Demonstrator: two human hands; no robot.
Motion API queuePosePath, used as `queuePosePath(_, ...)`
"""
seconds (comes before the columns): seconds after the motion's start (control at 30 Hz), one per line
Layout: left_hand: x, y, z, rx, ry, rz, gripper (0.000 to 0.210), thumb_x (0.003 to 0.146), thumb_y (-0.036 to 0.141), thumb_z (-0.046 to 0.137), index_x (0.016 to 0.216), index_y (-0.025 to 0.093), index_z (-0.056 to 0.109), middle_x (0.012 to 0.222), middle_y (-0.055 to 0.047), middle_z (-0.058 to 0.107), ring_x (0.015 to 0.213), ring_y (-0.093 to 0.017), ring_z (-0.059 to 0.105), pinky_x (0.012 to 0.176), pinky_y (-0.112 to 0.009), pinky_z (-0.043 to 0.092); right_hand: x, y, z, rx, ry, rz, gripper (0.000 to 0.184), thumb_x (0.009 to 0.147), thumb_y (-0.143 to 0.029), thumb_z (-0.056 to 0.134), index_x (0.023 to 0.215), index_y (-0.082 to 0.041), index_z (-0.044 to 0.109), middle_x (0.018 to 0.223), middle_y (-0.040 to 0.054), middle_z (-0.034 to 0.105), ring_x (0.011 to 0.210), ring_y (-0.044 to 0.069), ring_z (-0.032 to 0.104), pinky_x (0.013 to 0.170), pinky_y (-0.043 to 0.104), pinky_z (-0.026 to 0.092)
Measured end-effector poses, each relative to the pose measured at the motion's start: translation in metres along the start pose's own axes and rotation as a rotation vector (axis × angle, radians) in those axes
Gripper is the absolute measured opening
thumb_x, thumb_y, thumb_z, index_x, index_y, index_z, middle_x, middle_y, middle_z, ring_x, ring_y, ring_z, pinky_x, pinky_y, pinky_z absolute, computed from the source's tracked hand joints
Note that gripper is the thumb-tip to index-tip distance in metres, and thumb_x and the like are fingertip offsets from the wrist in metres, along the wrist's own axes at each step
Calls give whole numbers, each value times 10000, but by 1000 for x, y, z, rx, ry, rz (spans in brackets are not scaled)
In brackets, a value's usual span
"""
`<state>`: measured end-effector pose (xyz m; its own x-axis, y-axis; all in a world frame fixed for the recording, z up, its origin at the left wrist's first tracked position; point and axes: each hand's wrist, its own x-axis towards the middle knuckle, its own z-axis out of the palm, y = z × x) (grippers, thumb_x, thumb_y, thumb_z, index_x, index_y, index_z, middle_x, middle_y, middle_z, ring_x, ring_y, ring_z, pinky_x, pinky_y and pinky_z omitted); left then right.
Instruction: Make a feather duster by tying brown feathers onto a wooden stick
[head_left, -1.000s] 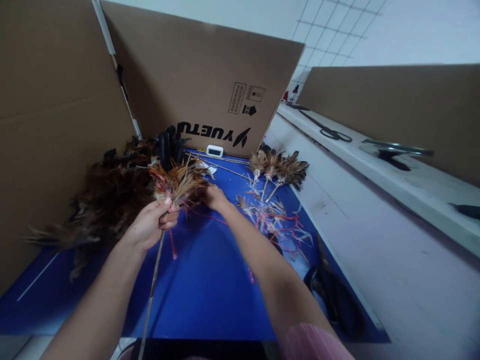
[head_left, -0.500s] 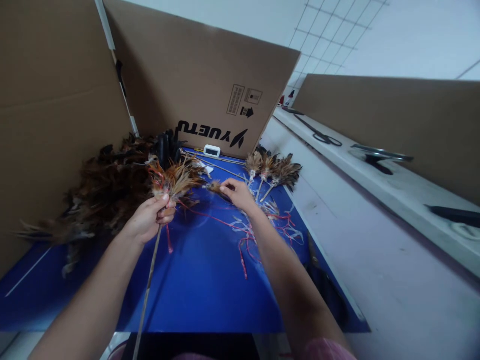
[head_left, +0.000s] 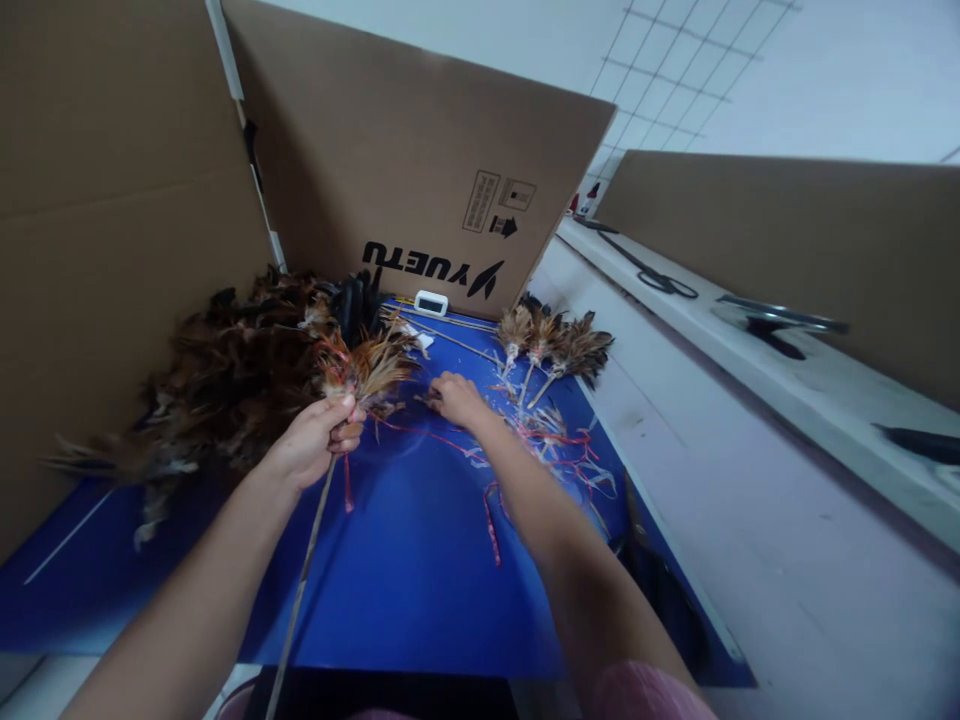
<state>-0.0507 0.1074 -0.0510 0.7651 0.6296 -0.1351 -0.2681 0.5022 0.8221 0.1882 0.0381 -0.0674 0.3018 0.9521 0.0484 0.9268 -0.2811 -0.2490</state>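
Observation:
My left hand (head_left: 330,435) is closed around the thin stick of a feather duster (head_left: 367,375), just under its head of orange-brown feathers. The stick slants down towards the table's front edge. Red string (head_left: 349,485) hangs beside my fist, and a strand runs right across the table. To the right of the duster head, my right hand (head_left: 455,400) is low over the blue table with its fingers pinched together. A small brown feather (head_left: 429,398) shows at its fingertips, mostly hidden by the hand.
A large heap of dark brown feathers (head_left: 225,370) lies left against cardboard panels (head_left: 420,130). Several small feather bundles on sticks (head_left: 562,350) rest at the back right. Tangled red and white string (head_left: 570,450) lies nearby. Scissors (head_left: 664,285) are on the right ledge, and a small white digital device (head_left: 431,303) stands behind.
My right hand has moved slightly nearer and lower, its fingers now covering more of the small feather. My left hand still grips the duster; the whole view has shifted a little.

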Motion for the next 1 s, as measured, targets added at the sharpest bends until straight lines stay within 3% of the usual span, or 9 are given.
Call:
queuePosePath(0.17, 1, -4, 1, 2, 10, -21, 276, 727, 244, 724, 700, 122, 478, 606, 30, 458, 420, -7, 287, 373, -124, 197, -6, 1, -6, 64, 20, 0, 99, 853, -174, 521, 878, -164, 616, 916, 61, 647, 859, 158, 587, 763, 266, 415)
queuePosePath(0.3, 0, -6, 4, 18, 0, -35, 284, 723, 262, 727, 691, 117, 485, 613, 22, 468, 419, -6, 281, 376, -132, 176, -32, -8, -36, 419, 136, -50, 139, 863, -240, 515, 950, -168, 596, 718, -12, 625, 652, 118, 572, 656, 237, 425)
queuePosePath(0.4, -1, -8, 6, 50, -6, -53, 295, 725, 284, 723, 661, 111, 492, 577, 33, 432, 413, -7, 276, 378, -136, 165, -52, -29, -61, 619, 184, -189, 156, 821, -214, 574, 957, -180, 640, 779, -6, 639, 661, 109, 559, 647, 240, 423)
queuePosePath(0.53, -2, -10, 8, 75, -4, -81, 309, 712, 300, 726, 632, 112, 495, 526, 53, 379, 409, -15, 284, 385, -146, 196, -67, -62, -80, 559, 189, -429, 191, 820, -105, 552, 928, -193, 683, 875, 12, 631, 799, 111, 570, 759, 262, 432)
queuePosePath(0.6, -2, -11, 10, 69, -15, -81, 297, 698, 287, 734, 641, 114, 499, 530, 53, 385, 410, -16, 285, 387, -149, 199, -68, -74, -84, 526, 155, -480, 212, 823, -73, 539, 914, -189, 691, 879, 17, 632, 837, 115, 577, 794, 268, 436)
queuePosePath(0.87, -5, -14, 16, 59, -34, -86, 280, 687, 268, 729, 663, 132, 485, 521, 61, 373, 407, -23, 279, 391, -157, 171, -46, -93, -85, 371, -109, -396, 202, 795, -63, 582, 873, -182, 725, 851, 6, 693, 800, 103, 616, 771, 223, 433)
queuePosePath(1.0, -6, -15, 18, 71, -16, -95, 272, 697, 272, 719, 674, 133, 486, 540, 50, 399, 407, -26, 295, 391, -162, 169, -31, -94, -79, 357, -143, -282, 188, 752, -68, 611, 838, -178, 737, 794, 1, 710, 741, 104, 619, 703, 206, 428)
